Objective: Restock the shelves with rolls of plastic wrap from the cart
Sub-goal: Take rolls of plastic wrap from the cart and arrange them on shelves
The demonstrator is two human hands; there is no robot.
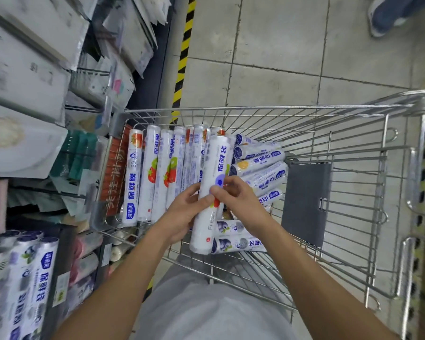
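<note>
Both my hands hold one white roll of plastic wrap (215, 168) lengthwise above the wire cart (255, 109). My left hand (185, 212) grips its lower half from the left, thumb across the front. My right hand (238, 197) pinches the roll near its middle from the right. Below lie several more rolls (155, 173) in a row at the cart's left side, and others (260, 168) stacked crosswise on the right. The shelves (22, 278) at lower left carry similar rolls standing in a row.
Packaged goods (27, 69) fill the shelves along the left. A grey flap (304, 202) lies in the cart's right half. Yellow-black hazard tape (184, 52) runs along the tiled floor. Another person's shoe (388, 15) shows at top right.
</note>
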